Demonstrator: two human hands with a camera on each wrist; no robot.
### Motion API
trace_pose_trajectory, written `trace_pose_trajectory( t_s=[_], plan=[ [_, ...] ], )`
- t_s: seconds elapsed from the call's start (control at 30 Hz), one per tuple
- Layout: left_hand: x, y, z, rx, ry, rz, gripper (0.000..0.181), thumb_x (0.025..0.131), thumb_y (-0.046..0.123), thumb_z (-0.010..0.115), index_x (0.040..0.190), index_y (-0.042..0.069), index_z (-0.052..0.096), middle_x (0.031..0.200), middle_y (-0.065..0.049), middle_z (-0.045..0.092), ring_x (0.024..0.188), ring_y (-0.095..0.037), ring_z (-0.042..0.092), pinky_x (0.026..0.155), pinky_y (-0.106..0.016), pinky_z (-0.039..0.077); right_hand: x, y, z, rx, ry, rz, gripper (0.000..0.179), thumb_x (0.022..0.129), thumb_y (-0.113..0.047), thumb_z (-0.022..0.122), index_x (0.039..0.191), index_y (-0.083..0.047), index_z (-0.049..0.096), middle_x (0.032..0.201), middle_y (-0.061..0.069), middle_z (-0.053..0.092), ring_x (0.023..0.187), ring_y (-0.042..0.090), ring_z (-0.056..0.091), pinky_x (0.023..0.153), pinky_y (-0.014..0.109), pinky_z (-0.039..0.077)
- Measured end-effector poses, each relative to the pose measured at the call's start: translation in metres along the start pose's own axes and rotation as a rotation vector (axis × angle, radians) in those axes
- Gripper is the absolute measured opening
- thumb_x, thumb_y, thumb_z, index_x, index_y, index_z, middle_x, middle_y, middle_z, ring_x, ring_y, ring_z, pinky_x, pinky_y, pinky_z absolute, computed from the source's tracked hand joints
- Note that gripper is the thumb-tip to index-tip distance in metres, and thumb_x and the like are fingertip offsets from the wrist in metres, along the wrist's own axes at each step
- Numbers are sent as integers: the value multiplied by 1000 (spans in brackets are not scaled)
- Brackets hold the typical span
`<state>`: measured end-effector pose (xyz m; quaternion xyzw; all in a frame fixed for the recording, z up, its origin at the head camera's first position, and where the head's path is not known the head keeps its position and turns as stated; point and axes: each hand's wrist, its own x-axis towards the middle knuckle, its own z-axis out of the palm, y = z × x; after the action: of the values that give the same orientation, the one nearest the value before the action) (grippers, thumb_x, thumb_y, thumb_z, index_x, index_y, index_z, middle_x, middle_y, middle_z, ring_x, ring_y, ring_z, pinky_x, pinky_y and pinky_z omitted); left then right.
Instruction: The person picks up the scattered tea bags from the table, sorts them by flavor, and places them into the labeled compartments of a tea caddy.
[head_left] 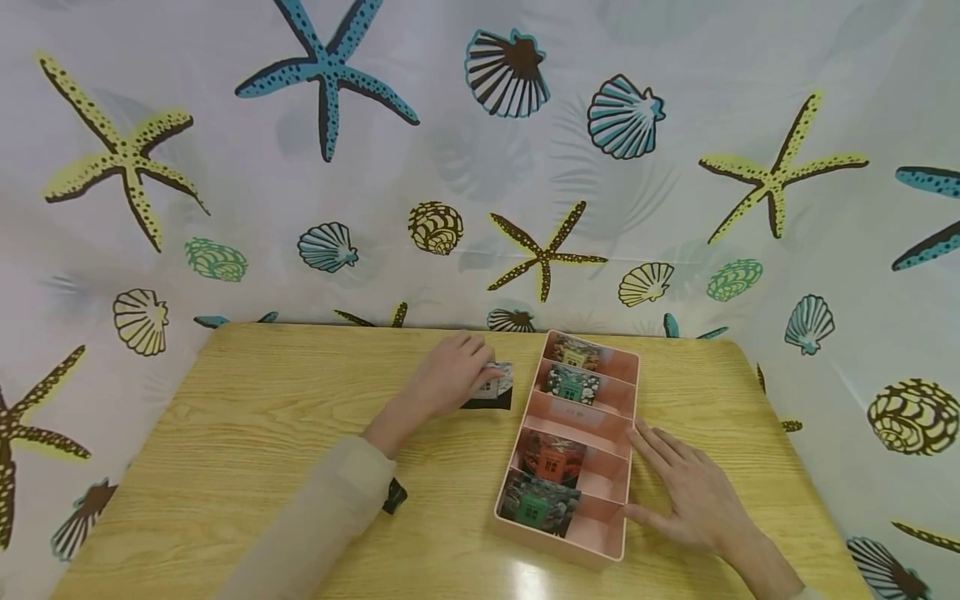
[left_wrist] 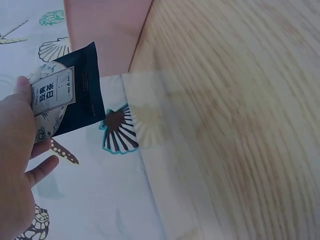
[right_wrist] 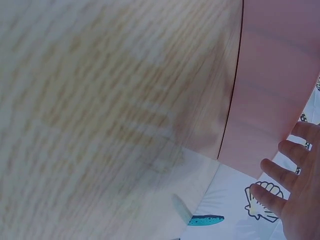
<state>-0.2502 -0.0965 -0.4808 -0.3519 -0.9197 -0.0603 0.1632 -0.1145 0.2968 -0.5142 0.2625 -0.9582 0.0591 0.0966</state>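
Observation:
My left hand [head_left: 450, 375] pinches a tea sachet [left_wrist: 86, 95] between thumb and fingers, left of the tray's far half. The sachet has a pale label with printed characters and a black end; fingers hide part of it. A pink divided tray [head_left: 562, 548] stands in the middle right. Tea sachets lie in most compartments: yellow-labelled [head_left: 576, 355], teal [head_left: 572, 384], red [head_left: 555, 463] and green [head_left: 536, 507]. In the middle compartment a small label [head_left: 573, 413] shows. My right hand [head_left: 693, 496] has its fingers extended, with fingertips right at the tray's right side.
A small black object [head_left: 395, 497] lies on the wooden table [head_left: 247, 433], partly behind my left sleeve [head_left: 330, 492]. White cloth [head_left: 420, 292] printed with starfish and shells stands up along the table's back and sides.

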Motion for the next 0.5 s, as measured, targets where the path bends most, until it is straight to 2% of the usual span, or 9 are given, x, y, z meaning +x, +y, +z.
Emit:
trace_pose_trajectory(
  t_s=[0.33, 0.5],
  plan=[
    [11, 19, -14, -38, 39, 3, 27, 109, 40, 57, 104, 15, 65, 99, -2, 63, 93, -21, 56, 88, -38, 51, 0, -1, -1, 4, 0, -2, 97, 86, -70, 70, 162, -15, 44, 168, 8, 45, 143, 36, 57, 103, 59, 55],
    [16, 26, -20, -25, 65, 31, 27, 109, 40, 58, 100, 15, 64, 98, -2, 62, 91, -20, 54, 85, -37, 51, 0, -1, -1, 5, -9, 4, 97, 87, -70, 70, 162, -15, 44, 168, 8, 45, 143, 37, 57, 103, 60, 55]
  ],
)
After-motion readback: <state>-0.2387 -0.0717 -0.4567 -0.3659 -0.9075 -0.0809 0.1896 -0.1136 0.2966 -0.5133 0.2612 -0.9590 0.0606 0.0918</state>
